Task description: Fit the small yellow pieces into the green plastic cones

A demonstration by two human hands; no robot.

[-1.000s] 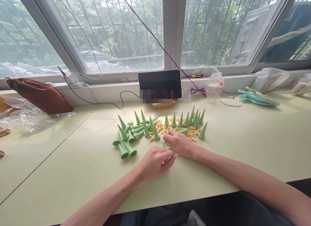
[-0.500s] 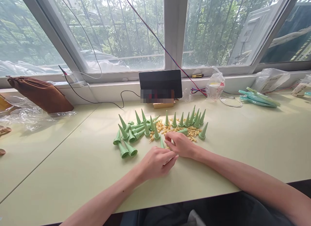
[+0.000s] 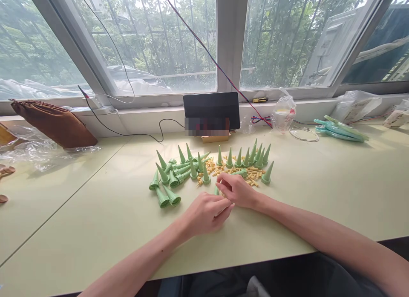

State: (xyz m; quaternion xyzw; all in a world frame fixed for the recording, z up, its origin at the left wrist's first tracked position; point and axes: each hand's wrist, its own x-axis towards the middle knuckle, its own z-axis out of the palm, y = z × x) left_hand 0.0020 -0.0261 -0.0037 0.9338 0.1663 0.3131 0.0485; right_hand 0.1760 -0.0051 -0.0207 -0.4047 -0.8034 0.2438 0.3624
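Large grey-framed windows (image 3: 281,41) look out on greenery beyond a pale yellow-green tabletop (image 3: 319,177). From my remote seat, the piece I follow is a light-green tapered plastic cone (image 3: 216,190), near the table's middle and mostly hidden between the two hands. The left hand (image 3: 207,212) has its back to me, its fingers curled well inward; I cannot tell whether they grip the cone. The right hand (image 3: 238,189) is bent just beyond, thumb and forefinger curved with a gap showing between them; their tips meet the cone in my view, but I can't confirm a hold.

Around them I see small yellow peg-like pieces (image 3: 253,176) scattered in a loose heap. Upright light-green cones (image 3: 267,174) stand behind and to the right, while toppled light-green cones (image 3: 172,197) lie to the left, some with open ends facing me. Farther back, I make out a black flat screen (image 3: 211,105) on a tan cardboard block (image 3: 216,139), a brown fabric bag (image 3: 54,123) far left, and teal plastic packets (image 3: 338,130) at right.
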